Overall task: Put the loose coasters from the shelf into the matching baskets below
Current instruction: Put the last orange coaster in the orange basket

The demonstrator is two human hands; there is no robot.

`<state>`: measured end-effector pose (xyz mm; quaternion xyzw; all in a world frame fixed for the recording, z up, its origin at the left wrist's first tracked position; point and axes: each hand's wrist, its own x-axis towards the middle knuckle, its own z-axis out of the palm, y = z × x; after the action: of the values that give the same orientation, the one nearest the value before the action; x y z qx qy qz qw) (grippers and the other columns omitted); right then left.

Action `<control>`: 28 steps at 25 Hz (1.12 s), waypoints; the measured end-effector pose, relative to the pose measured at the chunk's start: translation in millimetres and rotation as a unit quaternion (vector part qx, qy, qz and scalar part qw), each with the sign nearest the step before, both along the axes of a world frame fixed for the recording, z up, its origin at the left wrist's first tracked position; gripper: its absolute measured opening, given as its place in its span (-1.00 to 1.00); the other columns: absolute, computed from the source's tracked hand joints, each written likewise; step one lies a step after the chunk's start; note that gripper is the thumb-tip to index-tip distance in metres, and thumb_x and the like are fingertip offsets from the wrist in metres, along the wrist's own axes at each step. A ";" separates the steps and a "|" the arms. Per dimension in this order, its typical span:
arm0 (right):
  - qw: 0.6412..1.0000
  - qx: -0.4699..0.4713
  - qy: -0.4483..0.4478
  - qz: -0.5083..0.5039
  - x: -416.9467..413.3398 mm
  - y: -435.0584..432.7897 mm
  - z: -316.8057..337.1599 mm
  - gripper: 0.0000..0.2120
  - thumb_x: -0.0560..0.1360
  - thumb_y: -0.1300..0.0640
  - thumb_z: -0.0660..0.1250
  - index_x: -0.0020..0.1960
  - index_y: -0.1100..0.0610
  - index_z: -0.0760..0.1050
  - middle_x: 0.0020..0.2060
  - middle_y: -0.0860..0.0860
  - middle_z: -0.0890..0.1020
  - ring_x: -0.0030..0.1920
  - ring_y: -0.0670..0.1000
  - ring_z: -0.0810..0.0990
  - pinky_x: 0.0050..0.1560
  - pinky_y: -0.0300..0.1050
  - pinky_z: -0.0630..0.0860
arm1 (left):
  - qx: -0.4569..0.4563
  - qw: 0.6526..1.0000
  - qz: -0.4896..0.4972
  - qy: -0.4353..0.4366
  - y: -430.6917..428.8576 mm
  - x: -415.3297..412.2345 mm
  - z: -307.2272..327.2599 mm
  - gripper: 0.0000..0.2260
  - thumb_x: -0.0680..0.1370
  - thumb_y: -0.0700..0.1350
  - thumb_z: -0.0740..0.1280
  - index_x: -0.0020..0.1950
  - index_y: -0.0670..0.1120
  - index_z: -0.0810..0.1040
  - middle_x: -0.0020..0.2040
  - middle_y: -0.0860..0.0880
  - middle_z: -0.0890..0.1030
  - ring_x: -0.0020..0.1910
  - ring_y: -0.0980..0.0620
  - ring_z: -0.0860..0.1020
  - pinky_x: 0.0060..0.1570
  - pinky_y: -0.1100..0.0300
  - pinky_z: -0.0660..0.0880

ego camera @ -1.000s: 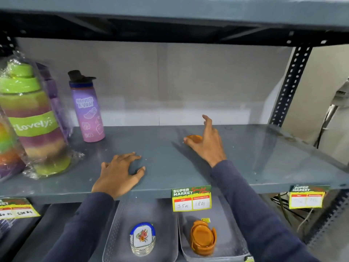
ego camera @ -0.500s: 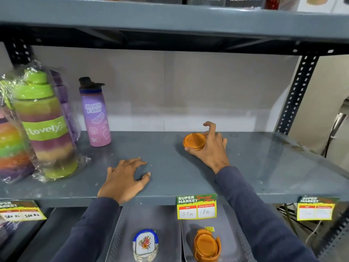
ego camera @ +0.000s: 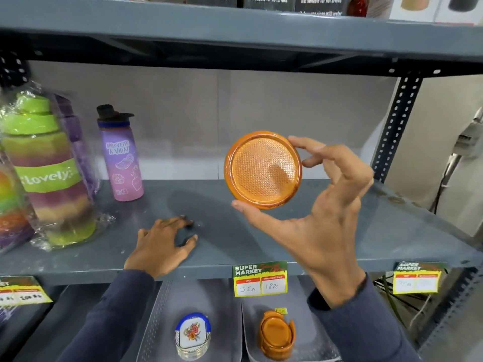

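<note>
While the left hand rests flat on the shelf, the right hand pinches an orange coaster.
Since a second ago the coaster has left the shelf; pink bottle stands well aside, orange stack below.

Orange coaster with dimpled texture — grey shelf, lilac bottle, floral white-and-blue coasters.

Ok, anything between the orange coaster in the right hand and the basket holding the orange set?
Yes: the shelf's front edge and its price tag lie between the orange coaster and that basket; the right hand must clear them.
</note>
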<state>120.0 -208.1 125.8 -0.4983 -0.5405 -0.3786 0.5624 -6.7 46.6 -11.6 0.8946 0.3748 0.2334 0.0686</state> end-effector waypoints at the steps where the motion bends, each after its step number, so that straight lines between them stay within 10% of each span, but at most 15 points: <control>1: 1.000 -0.013 0.013 -0.005 -2.0 -3.3 -0.3 -0.18 0.24 -0.26 0.65 0.24 -0.05 0.21 0.32 -0.51 0.25 0.15 0.18 0.61 0.12 0.41 0.47 | 0.001 1.000 -0.002 -0.001 0.0 0.0 0.3 -0.56 0.47 0.31 0.19 0.31 0.23 0.44 0.41 0.25 0.40 0.38 0.12 0.32 0.23 -0.05 0.18; 10: 0.917 -0.313 0.239 0.067 -3.1 -56.2 -93.8 -0.16 0.09 -0.35 0.64 0.17 -0.26 0.21 0.18 -0.16 0.59 0.07 -0.02 0.60 0.06 -0.05 0.52 | -0.009 1.000 -0.012 0.000 -2.7 -1.5 5.2 -0.56 0.48 0.28 0.22 0.33 0.21 0.45 0.43 0.18 0.40 0.41 0.05 0.30 0.24 -0.13 0.18; 20: 0.772 -0.476 0.419 -0.033 48.8 -49.5 -299.1 -0.22 0.08 -0.32 0.66 0.06 -0.20 0.22 0.02 -0.23 0.51 0.13 0.05 0.54 0.12 0.03 0.52 | -0.003 1.000 -0.017 -0.005 -7.4 -1.5 10.1 -0.60 0.49 0.23 0.27 0.29 0.15 0.50 0.40 0.13 0.46 0.39 -0.02 0.34 0.20 -0.16 0.22; 28: 0.670 -0.570 0.460 -0.120 92.1 -8.4 -376.7 -0.11 0.18 -0.29 0.62 0.28 -0.13 0.15 0.24 0.14 0.55 0.34 0.24 0.39 0.29 0.14 0.31 | 0.004 1.000 -0.018 -0.003 -4.5 -1.7 8.1 -0.60 0.48 0.26 0.25 0.28 0.17 0.50 0.38 0.16 0.47 0.37 -0.02 0.36 0.19 -0.15 0.23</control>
<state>212.1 -216.5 -250.9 -0.8937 -0.2589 0.2165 0.2956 -8.4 42.1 -3.5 0.9007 0.3576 0.2366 0.0701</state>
